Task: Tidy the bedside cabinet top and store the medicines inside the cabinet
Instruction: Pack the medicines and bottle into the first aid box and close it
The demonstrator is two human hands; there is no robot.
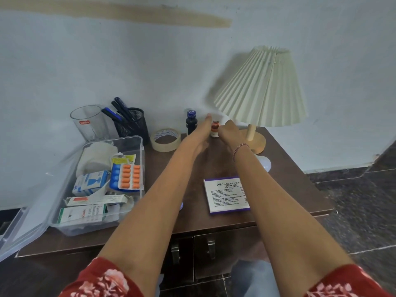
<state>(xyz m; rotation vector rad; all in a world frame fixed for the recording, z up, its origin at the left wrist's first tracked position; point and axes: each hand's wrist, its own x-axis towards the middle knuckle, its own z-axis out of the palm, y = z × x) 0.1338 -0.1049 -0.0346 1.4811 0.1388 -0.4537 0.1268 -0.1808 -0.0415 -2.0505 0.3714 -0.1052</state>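
Observation:
Both my arms reach to the back of the dark wooden cabinet top. My left hand is stretched out with fingers apart, just left of a small vial with an orange label. My right hand is just right of the vial, its fingers curled near it; whether it touches the vial is hidden. A dark bottle with a blue cap stands left of my left hand. A clear plastic box at the left holds medicine cartons, a strip of orange pills and gauze.
A pleated lamp stands at the back right, and a white bulb lies near its base. A tape roll, a mesh pen holder and a glass sit at the back. A stamp pad box lies right of centre. The cabinet doors below are closed.

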